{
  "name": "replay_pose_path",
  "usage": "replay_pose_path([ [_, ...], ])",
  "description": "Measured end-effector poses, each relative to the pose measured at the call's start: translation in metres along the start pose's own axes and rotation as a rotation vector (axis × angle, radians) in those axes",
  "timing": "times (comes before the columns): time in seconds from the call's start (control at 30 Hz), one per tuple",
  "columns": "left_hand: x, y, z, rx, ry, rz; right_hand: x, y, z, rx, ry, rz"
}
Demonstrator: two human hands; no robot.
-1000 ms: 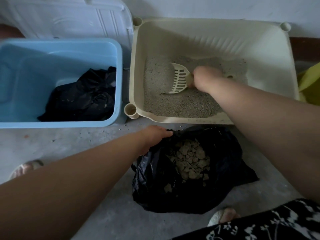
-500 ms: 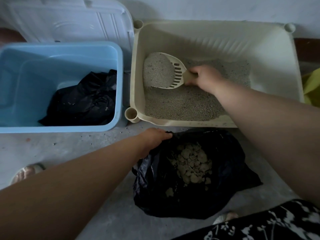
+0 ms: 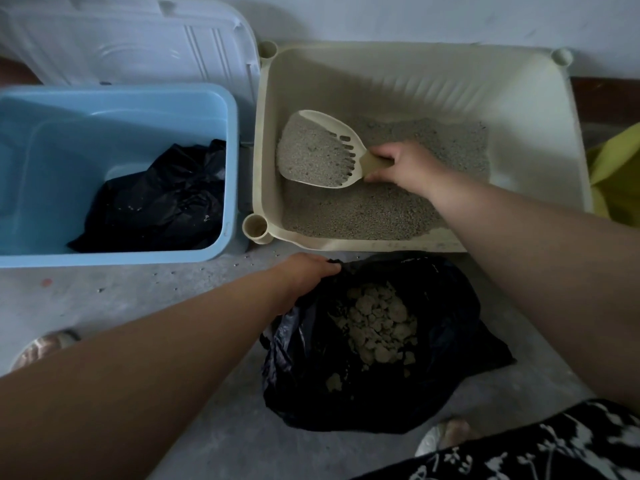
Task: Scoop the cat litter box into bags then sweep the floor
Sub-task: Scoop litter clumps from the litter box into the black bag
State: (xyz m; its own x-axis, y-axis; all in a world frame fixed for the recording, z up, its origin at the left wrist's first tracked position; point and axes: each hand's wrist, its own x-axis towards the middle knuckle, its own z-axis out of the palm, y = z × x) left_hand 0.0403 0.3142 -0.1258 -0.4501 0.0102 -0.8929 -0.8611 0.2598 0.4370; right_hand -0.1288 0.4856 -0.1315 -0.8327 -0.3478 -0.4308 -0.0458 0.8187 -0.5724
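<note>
Cut off at the right edge: a yellow thing (image 3: 616,168), too little of it to name. Cut off at the top too: a white plastic lid (image 3: 138,39), leaning behind a blue tub (image 3: 52,168). Hard to make out in the dark: a crumpled black bag (image 3: 159,202) inside the tub, with pale specks on it. Fingertips of the left hand (image 3: 304,271) out of sight, curled over the rim of an open black bag (image 3: 450,306) and gripping it. Handle of the scoop (image 3: 318,150) mostly hidden inside the right hand (image 3: 405,168), fingers wrapped round it.

Cream litter box (image 3: 519,98) on the floor (image 3: 104,299) against the wall, just behind the open black bag. Smooth plastic, ribbed back wall, little round cups at the corners. Inside, grey grainy litter (image 3: 363,216), thickest along the near side. Scoop cream as well, with slots, heaped with grey grains, over the litter by the box's left wall. Down in the open black bag, pale lumpy clumps (image 3: 377,327). Shiny, wrinkly bag plastic. Dull grey floor, a few loose grains near the tub.
</note>
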Motion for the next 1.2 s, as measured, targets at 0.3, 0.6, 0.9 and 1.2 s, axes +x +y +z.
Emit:
replay_pose_path([
  [0.3, 0.001, 0.000, 0.005, 0.038, -0.013, 0.001, -0.014, 0.001, -0.004, 0.077, 0.013, 0.012],
  [0.6, -0.003, 0.004, 0.011, 0.034, 0.015, 0.016, -0.021, 0.007, -0.018, -0.137, 0.002, 0.079],
  [0.9, -0.008, 0.007, 0.015, 0.032, 0.026, 0.040, -0.031, 0.008, -0.045, -0.335, 0.012, 0.298],
  [1.2, -0.009, 0.004, 0.015, 0.036, 0.025, 0.031, -0.033, 0.006, -0.071, -0.506, -0.083, 0.532],
])
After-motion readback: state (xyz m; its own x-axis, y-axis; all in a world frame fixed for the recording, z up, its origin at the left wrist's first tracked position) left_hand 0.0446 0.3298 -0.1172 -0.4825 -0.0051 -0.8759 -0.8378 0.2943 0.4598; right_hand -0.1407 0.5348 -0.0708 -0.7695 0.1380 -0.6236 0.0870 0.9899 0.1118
